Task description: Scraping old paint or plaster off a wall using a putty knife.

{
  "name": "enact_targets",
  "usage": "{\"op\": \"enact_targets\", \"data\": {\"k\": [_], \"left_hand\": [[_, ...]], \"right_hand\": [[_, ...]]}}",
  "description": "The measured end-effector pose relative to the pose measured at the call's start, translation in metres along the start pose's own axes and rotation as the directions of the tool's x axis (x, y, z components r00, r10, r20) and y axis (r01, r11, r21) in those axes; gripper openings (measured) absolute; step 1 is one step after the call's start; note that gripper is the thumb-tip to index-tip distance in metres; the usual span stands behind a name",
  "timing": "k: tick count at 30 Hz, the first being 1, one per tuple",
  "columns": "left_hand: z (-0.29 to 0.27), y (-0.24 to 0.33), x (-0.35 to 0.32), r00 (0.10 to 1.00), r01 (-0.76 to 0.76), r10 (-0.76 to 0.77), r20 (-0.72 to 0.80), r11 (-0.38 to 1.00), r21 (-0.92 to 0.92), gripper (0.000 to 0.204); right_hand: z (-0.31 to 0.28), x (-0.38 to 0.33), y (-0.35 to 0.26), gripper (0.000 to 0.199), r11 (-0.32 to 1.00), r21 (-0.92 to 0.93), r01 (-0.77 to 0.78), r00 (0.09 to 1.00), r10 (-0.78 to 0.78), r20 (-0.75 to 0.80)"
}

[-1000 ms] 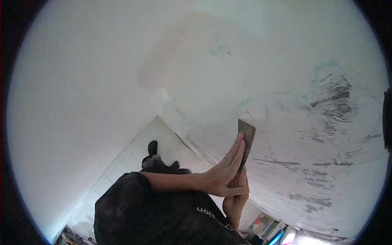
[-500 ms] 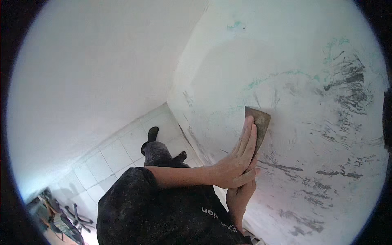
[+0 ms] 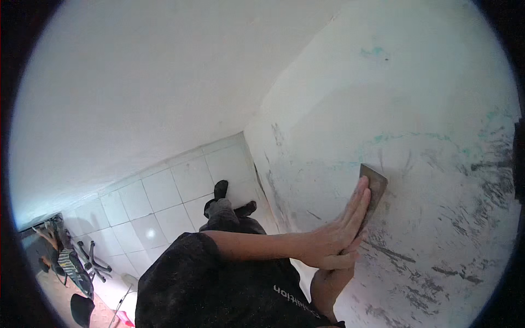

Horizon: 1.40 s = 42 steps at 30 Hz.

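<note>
My left hand (image 3: pixel 333 240) lies with its fingers stretched flat along the face of a wide, brown-grey scraper (image 3: pixel 376 188). The tool's far edge rests against or very close to a white wall (image 3: pixel 328 126) on my right. Below and partly behind the left hand, my right hand (image 3: pixel 332 281) is closed round the scraper's lower end, where the handle is hidden. Dark scrape marks (image 3: pixel 391 251) and a faint teal line (image 3: pixel 410 135) show on the wall around the tool.
Another white wall (image 3: pixel 136 82) rises on the left and meets the first in a corner. Below are pale floor tiles (image 3: pixel 164 188) and my feet in dark footwear (image 3: pixel 220 189). At lower left, a person (image 3: pixel 52 249) is beside a dark chair base (image 3: pixel 93 259).
My view has shifted, so the corner, hands and scraper sit farther right and mostly lower in the picture. The scraper stays near the same wall patch, with both hands in the same hold.
</note>
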<state>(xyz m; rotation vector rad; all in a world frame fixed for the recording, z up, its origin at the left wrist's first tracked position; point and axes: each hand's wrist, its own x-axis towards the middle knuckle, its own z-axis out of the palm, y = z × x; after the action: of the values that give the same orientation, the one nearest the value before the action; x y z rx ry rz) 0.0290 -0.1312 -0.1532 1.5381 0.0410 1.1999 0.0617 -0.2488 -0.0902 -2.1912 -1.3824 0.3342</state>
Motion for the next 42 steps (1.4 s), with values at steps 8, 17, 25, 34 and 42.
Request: {"op": "enact_targets", "data": {"k": [8,17,25,34,42], "left_hand": [[-0.001,0.000,-0.009,0.991,0.101,-0.093,0.100,0.992,-0.077,0.103],[-0.009,0.019,0.012,0.988,0.115,-0.122,0.098,0.990,0.078,0.101],[0.007,0.068,0.057,0.986,-0.122,0.096,0.138,0.973,0.198,0.100],[-0.009,0.095,0.094,0.991,-0.090,0.072,0.111,0.982,0.165,0.108],[-0.018,0.086,0.105,0.960,-0.211,0.171,0.222,0.962,0.172,0.097]], "right_hand": [[0.004,-0.009,-0.016,0.065,0.972,-0.174,-0.159,0.987,0.160,-0.006],[-0.006,-0.003,-0.010,0.044,0.973,-0.051,-0.225,0.974,0.224,-0.029],[-0.023,-0.011,-0.004,0.049,0.985,-0.109,-0.136,0.991,0.134,-0.024],[-0.013,0.005,-0.001,0.052,0.984,-0.099,-0.148,0.987,0.140,-0.078],[-0.011,0.014,-0.003,0.055,0.979,-0.097,-0.179,0.980,0.169,-0.105]]}}
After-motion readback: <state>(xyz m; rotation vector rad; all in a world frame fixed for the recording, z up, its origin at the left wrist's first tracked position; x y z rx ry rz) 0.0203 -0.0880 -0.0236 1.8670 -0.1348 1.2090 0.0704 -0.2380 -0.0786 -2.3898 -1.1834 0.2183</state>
